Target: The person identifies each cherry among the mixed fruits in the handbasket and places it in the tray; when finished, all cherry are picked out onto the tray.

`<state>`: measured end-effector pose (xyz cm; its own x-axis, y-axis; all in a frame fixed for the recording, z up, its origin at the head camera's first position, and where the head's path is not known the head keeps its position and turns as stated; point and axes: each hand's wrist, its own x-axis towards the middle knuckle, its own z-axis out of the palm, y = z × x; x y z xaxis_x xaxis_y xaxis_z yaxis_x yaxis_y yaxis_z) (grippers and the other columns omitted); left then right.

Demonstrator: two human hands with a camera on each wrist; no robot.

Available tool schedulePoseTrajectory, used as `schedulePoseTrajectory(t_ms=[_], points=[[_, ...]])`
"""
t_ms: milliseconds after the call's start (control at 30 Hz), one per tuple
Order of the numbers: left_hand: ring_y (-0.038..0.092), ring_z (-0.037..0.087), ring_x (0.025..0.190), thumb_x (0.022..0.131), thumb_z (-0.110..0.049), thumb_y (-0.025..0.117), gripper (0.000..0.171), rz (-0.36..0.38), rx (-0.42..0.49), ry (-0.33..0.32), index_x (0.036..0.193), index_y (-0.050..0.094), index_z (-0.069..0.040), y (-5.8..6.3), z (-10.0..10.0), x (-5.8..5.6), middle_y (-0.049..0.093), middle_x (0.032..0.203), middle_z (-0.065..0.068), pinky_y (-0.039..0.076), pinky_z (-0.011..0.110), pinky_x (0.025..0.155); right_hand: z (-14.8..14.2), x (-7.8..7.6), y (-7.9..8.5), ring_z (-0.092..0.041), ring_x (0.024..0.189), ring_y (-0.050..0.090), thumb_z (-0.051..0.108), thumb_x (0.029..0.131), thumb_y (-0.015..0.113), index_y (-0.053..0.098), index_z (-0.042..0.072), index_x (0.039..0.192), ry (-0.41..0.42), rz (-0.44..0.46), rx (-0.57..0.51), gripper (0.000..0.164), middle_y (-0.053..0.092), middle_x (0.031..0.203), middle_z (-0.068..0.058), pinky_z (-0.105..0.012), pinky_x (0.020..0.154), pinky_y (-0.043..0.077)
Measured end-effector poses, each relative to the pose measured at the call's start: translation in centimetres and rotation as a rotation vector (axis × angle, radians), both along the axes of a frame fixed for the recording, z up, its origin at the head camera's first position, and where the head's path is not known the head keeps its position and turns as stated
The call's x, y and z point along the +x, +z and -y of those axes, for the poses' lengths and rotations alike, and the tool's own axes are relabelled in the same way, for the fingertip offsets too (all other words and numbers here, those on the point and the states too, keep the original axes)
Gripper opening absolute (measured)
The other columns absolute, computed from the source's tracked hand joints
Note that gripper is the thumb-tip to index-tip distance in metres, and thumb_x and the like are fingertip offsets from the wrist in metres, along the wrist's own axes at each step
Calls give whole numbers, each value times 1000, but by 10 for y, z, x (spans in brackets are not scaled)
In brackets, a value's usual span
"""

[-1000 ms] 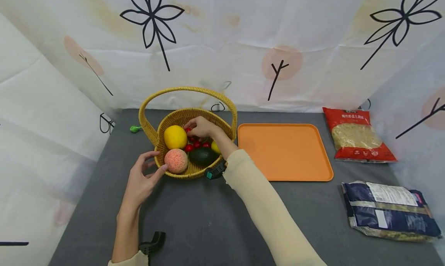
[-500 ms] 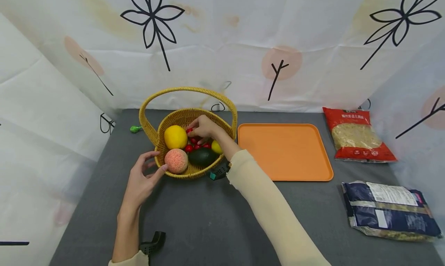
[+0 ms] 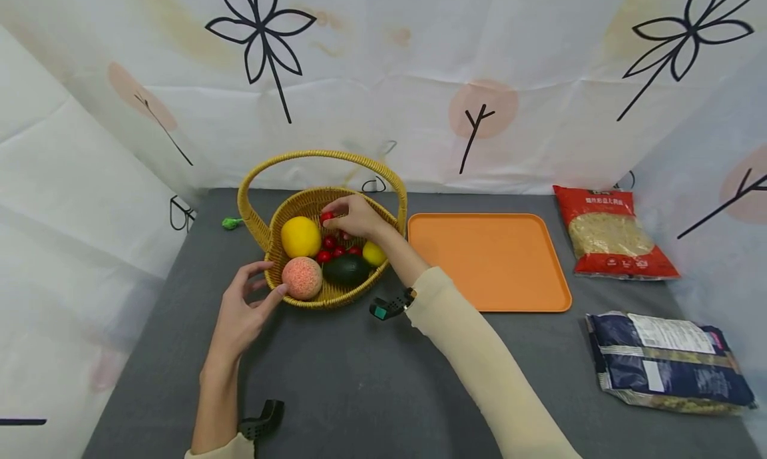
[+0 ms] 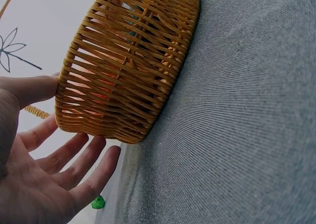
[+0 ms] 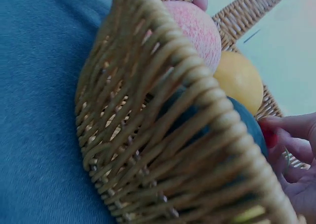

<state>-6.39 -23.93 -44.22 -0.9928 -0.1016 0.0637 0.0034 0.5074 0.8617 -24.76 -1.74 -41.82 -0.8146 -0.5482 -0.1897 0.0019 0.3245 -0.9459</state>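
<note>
My right hand pinches a red cherry, other cherries right by the grip. I'd squeeze lightly, lift slowly; left hand, spread against the wicker basket, should steady it.

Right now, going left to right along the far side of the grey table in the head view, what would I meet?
Small green object, round yellow woven basket, flat orange rectangular tray, red plastic bag with a tan middle.
</note>
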Motion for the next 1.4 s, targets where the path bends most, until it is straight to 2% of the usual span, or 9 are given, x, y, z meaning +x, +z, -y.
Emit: schedulePoseTrajectory(t_ms=[200,367,500,633,800,1000,1100,1267,1400], points=[[56,25,120,89,-31,70,55,7,-5,8,138,47,-20,-2,2,1,48,141,3,50,13,78,-8,14,9,-38,88,69,15,92,66,61,6,123,57,9,-64,32,59,120,-12,-42,81,58],[56,22,117,89,-34,70,54,17,-21,26,137,47,-21,-3,2,2,49,139,0,52,16,78,-21,31,20,-32,87,72,20,92,67,63,11,120,154,-78,-36,31,63,116,-9,-40,79,58],[56,23,117,89,-34,69,55,12,-29,27,137,47,-20,-2,3,3,49,140,1,52,16,78,-36,46,30,-33,88,71,19,91,68,61,8,123,231,-123,-73,34,63,117,-11,-41,79,58],[56,25,117,89,-34,70,55,11,-22,23,137,47,-20,-2,4,3,48,140,2,51,15,78,-57,62,40,-34,88,70,20,90,68,62,7,123,262,-131,-111,35,62,120,-8,-46,81,57],[56,26,119,89,-32,70,56,16,-8,17,138,46,-21,-1,3,2,47,141,3,50,13,78,-87,79,48,-35,86,70,21,90,69,65,15,118,267,-147,-117,29,63,119,-3,-48,82,56],[56,26,120,89,-29,71,56,12,1,6,139,46,-21,-1,2,0,48,142,3,50,14,77,-126,92,54,-25,89,71,18,91,68,62,16,120,239,-90,-116,30,66,114,-7,-39,84,57],[56,26,120,89,-30,70,55,6,-2,1,138,46,-22,-1,2,0,48,141,3,50,13,77,-147,93,53,-28,95,71,17,91,68,60,13,123,204,-51,-125,33,68,114,-13,-39,89,56],[56,26,120,89,-32,70,55,7,1,-4,138,47,-22,-1,2,-1,48,141,3,50,12,77,-179,87,43,-37,101,67,20,90,69,58,11,126,95,-29,-102,39,67,119,-15,-41,92,54],[56,26,121,89,-31,70,55,12,4,-6,138,46,-22,-1,1,-1,48,142,3,49,12,77,-198,81,31,-33,103,67,21,89,71,57,9,128,-18,-22,-96,43,63,123,-13,-37,91,55]])
